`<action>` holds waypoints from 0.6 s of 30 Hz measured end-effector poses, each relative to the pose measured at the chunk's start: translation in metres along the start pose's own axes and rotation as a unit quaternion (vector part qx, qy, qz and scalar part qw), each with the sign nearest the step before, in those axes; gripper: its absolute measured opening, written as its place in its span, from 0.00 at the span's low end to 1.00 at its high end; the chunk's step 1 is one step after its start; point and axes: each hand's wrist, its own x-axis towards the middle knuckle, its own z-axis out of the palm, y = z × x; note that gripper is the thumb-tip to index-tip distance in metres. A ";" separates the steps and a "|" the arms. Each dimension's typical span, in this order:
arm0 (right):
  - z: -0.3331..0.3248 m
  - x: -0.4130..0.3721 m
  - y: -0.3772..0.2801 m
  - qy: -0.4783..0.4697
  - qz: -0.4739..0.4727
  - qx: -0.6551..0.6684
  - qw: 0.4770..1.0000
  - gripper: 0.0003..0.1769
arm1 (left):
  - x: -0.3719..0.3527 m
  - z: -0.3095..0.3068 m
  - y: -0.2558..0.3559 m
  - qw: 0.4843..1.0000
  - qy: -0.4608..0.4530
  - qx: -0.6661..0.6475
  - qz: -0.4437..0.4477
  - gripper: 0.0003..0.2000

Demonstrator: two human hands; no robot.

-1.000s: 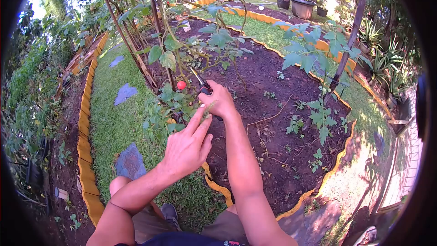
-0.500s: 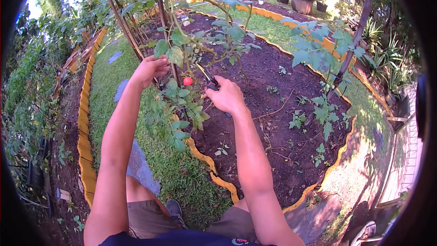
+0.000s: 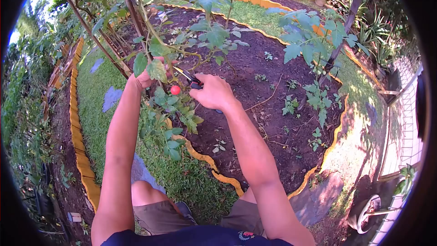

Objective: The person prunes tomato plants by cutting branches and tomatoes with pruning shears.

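My right hand is closed around a pair of pruning shears with black and red handles. Their narrow metal blades point up and left, among the stems of a tomato plant. My left hand is in the foliage just left of the blades. A leaf covers much of it, and only parts of its fingers show, so its grip is hidden. A ripe red tomato hangs below the blades, between my hands. Leafy lower branches droop beneath it.
Wooden stakes hold up the plant. Dark soil is bordered by wavy yellow edging. Another staked plant grows to the right. Grass and flat stones lie near my feet. A potted plant stands lower right.
My left hand has moved in behind the leaves, toward the stems by the blades. The shears now point more to the left. The whole view has shifted slightly.
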 end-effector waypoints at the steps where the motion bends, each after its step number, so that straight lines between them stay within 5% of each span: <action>1: -0.001 0.000 -0.001 0.001 -0.003 -0.004 1.000 0.19 | 0.002 -0.001 0.002 1.000 -0.018 -0.014 -0.015 0.18; 3: -0.003 0.001 -0.002 -0.007 -0.003 -0.010 1.000 0.19 | 0.004 0.000 0.007 0.997 -0.053 -0.041 -0.045 0.19; 8: -0.008 0.006 -0.003 -0.022 0.001 -0.021 1.000 0.20 | 0.006 0.024 0.008 0.992 0.078 0.102 0.006 0.14; 11: -0.005 0.014 0.002 -0.021 0.001 -0.034 0.999 0.20 | 0.008 0.020 0.004 0.971 0.028 0.224 0.082 0.13; 18: -0.010 0.017 -0.002 -0.033 -0.014 -0.068 0.997 0.21 | 0.008 0.032 0.012 0.981 0.038 0.175 0.070 0.14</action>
